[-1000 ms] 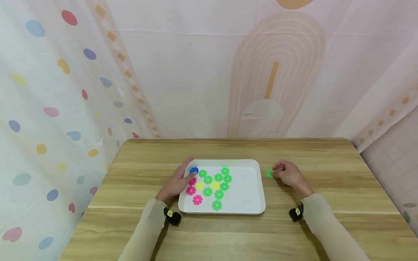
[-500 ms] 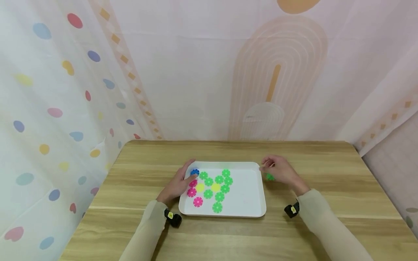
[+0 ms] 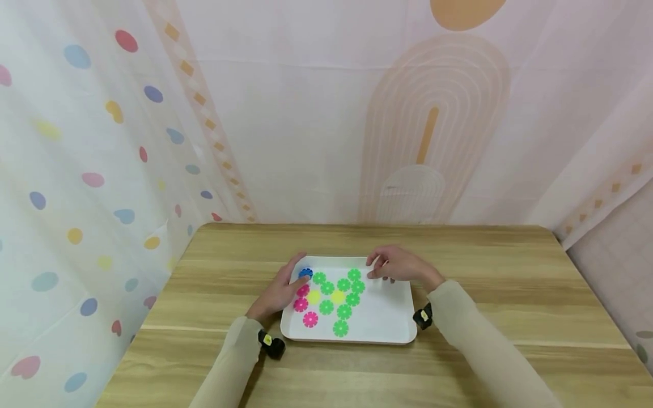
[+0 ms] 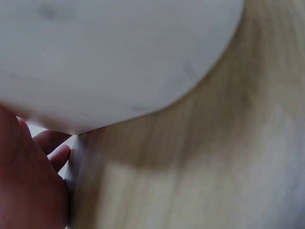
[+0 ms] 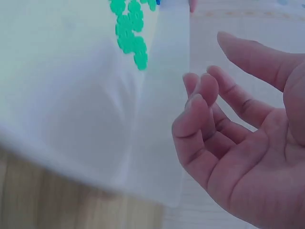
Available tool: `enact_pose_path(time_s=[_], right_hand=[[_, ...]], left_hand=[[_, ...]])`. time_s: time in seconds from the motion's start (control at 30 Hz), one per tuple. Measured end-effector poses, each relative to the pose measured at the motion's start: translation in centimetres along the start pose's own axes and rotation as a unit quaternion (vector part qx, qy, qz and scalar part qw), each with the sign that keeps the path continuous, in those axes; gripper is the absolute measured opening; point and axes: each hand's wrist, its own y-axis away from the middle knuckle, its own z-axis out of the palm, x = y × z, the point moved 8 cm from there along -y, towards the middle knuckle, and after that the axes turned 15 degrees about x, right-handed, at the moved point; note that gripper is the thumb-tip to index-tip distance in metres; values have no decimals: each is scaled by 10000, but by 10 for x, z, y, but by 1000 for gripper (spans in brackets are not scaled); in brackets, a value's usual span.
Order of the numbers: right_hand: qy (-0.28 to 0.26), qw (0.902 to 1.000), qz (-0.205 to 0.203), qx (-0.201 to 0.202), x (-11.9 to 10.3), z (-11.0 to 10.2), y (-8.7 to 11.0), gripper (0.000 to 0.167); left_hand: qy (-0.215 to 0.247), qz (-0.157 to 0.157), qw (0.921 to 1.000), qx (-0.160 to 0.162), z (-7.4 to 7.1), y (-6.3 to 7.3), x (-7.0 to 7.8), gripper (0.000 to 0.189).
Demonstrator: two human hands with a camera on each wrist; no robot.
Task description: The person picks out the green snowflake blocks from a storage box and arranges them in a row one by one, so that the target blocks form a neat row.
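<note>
My left hand (image 3: 279,292) grips the left rim of a white tray (image 3: 390,317), thumb over the inside edge and fingers outside. In the left wrist view, the tray's pale side (image 4: 124,62) covers part of that hand. Beside the thumb lies a blue notched plastic disc (image 3: 306,273). My right hand (image 3: 400,265) hovers over the tray's back right part, to the right of the green notched discs (image 3: 354,275). The right wrist view shows its thumb apart from loosely bent fingers (image 5: 190,117), with nothing between them.
Several pink discs (image 3: 310,319) and yellow discs (image 3: 338,297) share the tray's left half with the green ones. The tray stands on a wooden table (image 3: 326,374), with a patterned curtain (image 3: 306,130) hanging behind it.
My right hand has left the green disc on the table right of the tray and moved leftward over the tray. That disc is now out of sight behind my arm. My left hand stays on the rim.
</note>
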Motion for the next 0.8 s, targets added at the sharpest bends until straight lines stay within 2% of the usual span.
enact_pose_path(time_s=[0.17,0.3,0.4,0.57,0.8], right_hand=[[-199,9991,307,-217,6,16,-10,24],[-41,9986,482,-205,15,22,-13,22],[71,9981,589,-139,21,25,-14,24],[94,9980,627,-29,23,29,-15,26],[210,9982,568,8,23,33,-17,24]], left_hand=[[20,89,10000,23,0,-2,0,61],[-42,228,9997,28,1,-3,3,62],[-42,186,9998,28,1,-2,4,62],[-10,110,9999,42,1,-1,5,62],[-49,179,9998,9,1,-3,6,61]])
